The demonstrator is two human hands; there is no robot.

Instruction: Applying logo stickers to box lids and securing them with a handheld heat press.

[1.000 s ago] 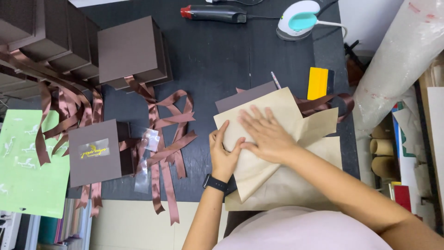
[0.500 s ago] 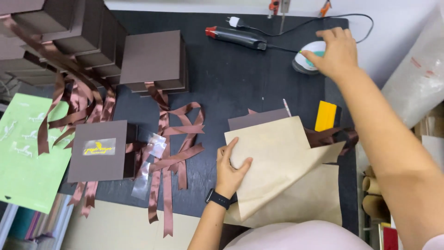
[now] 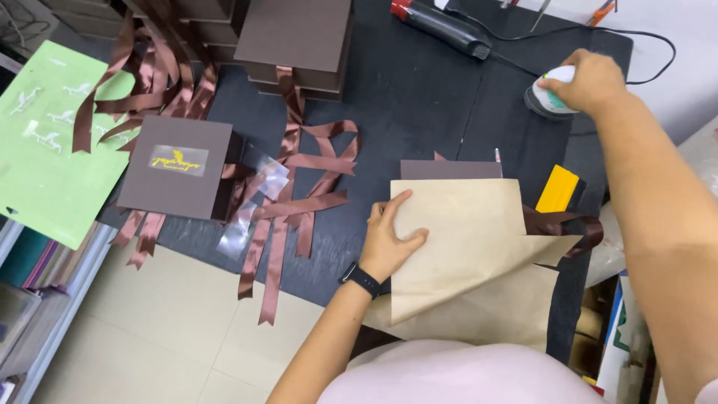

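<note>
table: dark worktop, brown boxes stacked at the far left, loose brown ribbons spilling toward the near edge

paper: big tan kraft sheet at the near right, folded over a flat brown box whose far edge pokes out

step: looks like mid-wrap, paper pinned while a tool gets fetched

left hand: left hand flat and open, pressing the sheet's left edge

right hand: right hand curled shut around a small white dispenser, far right

next: I'd guess bringing it back without letting the fold slip
</note>
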